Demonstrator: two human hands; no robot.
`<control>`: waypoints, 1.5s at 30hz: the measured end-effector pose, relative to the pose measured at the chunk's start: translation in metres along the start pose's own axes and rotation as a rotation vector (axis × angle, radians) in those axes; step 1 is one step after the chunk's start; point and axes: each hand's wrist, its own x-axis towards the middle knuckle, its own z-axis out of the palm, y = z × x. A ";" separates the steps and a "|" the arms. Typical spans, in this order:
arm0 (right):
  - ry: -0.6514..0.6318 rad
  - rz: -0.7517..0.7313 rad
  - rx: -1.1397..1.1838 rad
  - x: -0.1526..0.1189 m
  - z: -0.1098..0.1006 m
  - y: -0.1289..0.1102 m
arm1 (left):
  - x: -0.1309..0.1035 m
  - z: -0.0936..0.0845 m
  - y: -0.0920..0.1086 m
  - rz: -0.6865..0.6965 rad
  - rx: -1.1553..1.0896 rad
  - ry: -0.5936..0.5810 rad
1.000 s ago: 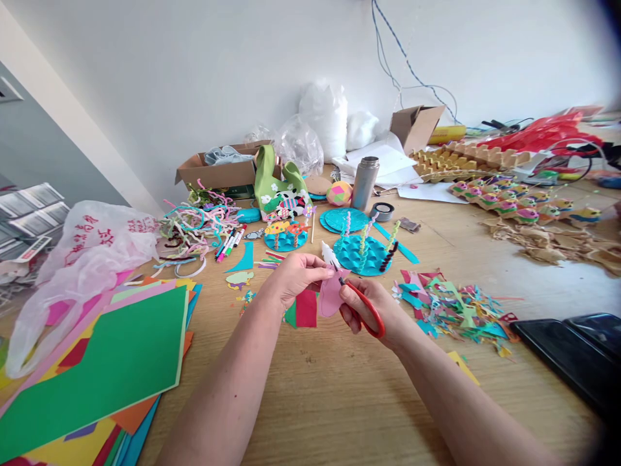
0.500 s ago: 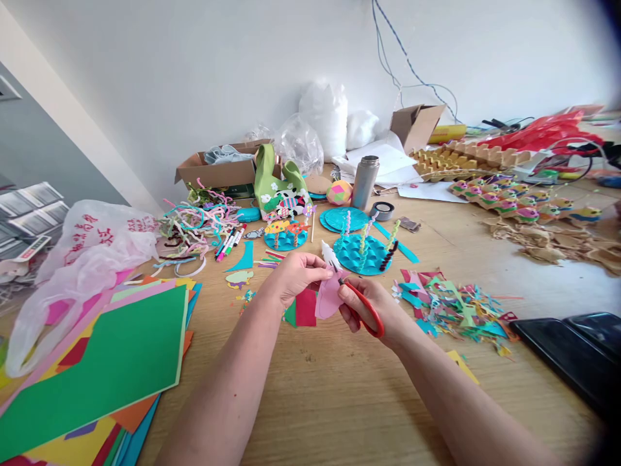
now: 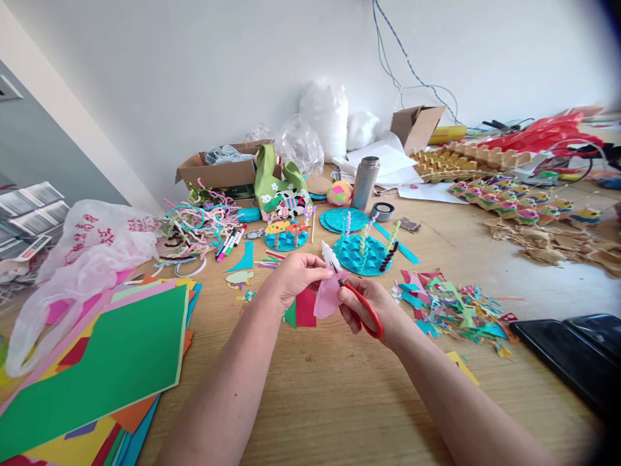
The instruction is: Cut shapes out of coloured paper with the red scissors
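My left hand [image 3: 306, 273] pinches the upper edge of a small piece of pink paper [image 3: 328, 299] with a drawn outline on it. In my right hand [image 3: 369, 303] are red-handled scissors [image 3: 365, 307], their blades at the paper's top right edge beside my left fingertips. Both hands are above the table. Just beyond them lie a white glue bottle [image 3: 330, 252] and a blue scalloped disc [image 3: 361, 255] with upright pipe cleaners. Beneath the pink paper, a dark red paper piece [image 3: 306, 309] rests on the table, partly covered.
Coloured paper sheets [image 3: 107, 362] are stacked at left beside a plastic bag [image 3: 97, 246]. Paper scraps [image 3: 460, 310] and a black phone-like object [image 3: 557, 356] lie at right. Farther back stand a steel bottle [image 3: 365, 184], a green bag [image 3: 276, 184] and painted egg cartons [image 3: 524, 197].
The pink paper has shifted and turned slightly to the left at its lower end. Both hands stay almost in place, with the scissors still at the paper.
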 end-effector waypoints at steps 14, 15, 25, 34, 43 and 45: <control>-0.024 -0.011 -0.026 0.000 -0.001 -0.001 | 0.000 -0.001 0.000 0.005 0.034 -0.021; -0.030 -0.015 -0.031 0.000 -0.001 0.000 | 0.000 -0.001 0.000 0.004 0.037 -0.022; -0.042 -0.031 -0.026 0.000 -0.002 0.002 | 0.000 -0.001 0.001 -0.011 0.031 -0.031; -0.020 -0.019 -0.005 0.000 -0.001 0.000 | 0.003 -0.002 -0.003 -0.005 0.006 -0.039; -0.049 -0.050 -0.034 0.000 -0.004 0.004 | 0.003 -0.001 -0.003 -0.016 -0.008 -0.028; -0.060 -0.051 -0.034 0.000 -0.004 0.004 | 0.002 -0.001 -0.002 -0.022 -0.011 -0.032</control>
